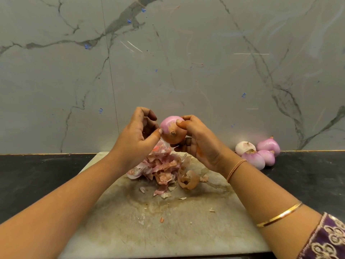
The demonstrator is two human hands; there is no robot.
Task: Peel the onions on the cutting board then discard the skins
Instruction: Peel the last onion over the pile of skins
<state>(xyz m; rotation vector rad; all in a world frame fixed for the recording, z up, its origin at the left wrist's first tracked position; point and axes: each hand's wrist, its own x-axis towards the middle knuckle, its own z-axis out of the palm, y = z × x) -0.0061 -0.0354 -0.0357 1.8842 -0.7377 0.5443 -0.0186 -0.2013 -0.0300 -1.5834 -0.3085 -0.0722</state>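
A partly peeled onion (172,130), pink on top and still brown-skinned below, is held in the air above the cutting board (168,221). My right hand (197,139) grips it from the right, thumb on its top and fingers underneath. My left hand (139,135) is at its left side with curled fingers, the thumb tip touching the skin edge. A heap of pink and brown onion skins (164,169) lies on the far part of the board, with small scraps nearer me.
Several peeled pink onions (258,153) lie on the black countertop (37,176) at the right, against the grey marble wall (168,62). The worn, stained board reaches to the counter's near edge.
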